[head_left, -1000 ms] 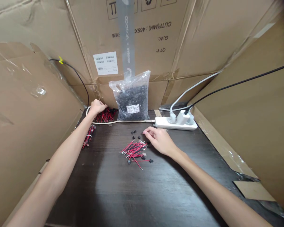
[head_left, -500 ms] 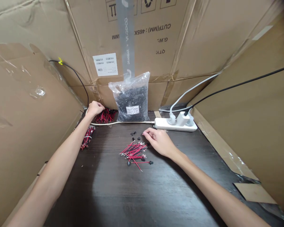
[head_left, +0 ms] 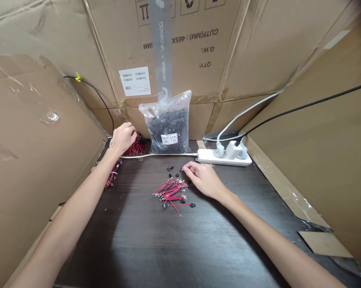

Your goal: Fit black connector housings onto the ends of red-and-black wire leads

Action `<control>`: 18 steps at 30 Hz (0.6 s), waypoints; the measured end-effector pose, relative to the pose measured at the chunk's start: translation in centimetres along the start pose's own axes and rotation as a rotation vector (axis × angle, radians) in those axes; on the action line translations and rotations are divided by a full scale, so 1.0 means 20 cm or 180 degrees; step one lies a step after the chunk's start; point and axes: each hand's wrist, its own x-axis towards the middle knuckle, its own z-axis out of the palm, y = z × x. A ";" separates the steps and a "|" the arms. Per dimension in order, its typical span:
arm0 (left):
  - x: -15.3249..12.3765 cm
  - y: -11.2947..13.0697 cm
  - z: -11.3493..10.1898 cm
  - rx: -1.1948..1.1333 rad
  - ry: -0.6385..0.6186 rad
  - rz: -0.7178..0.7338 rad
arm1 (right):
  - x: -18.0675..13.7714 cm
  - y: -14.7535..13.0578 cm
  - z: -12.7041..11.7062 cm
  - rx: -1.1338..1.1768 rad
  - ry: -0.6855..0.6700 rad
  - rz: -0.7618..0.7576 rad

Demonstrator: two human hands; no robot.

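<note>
Currently, the left hand (head_left: 124, 137) partly hides the rear wires (head_left: 136, 148); the right hand (head_left: 203, 178) curls beside loose plugs (head_left: 177, 175). Neither grip is discernible; dragging could tangle wires or scatter plugs.

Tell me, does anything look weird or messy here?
Yes: black printed lettering on the brown cardboard back wall is upside down. Also, a few small black plastic pieces lie loose beyond the red-and-black wire pile.
</note>
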 end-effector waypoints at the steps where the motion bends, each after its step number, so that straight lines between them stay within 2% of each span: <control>1: -0.01 -0.01 0.01 0.0039 0.0011 0.0110 | 0.00 0.00 0.00 0.0002 0.0002 0.0001; 5: -0.05 -0.04 0.03 0.0012 -0.0120 0.0333 | 0.00 -0.01 0.00 0.0003 0.0011 0.0011; 10: -0.08 -0.04 0.00 -0.0073 -0.0584 0.0212 | 0.00 -0.01 0.00 0.0012 0.0026 -0.0004; 18: -0.07 -0.02 -0.05 -0.0464 -0.0932 0.0209 | 0.00 0.00 0.00 -0.0026 0.0004 0.0017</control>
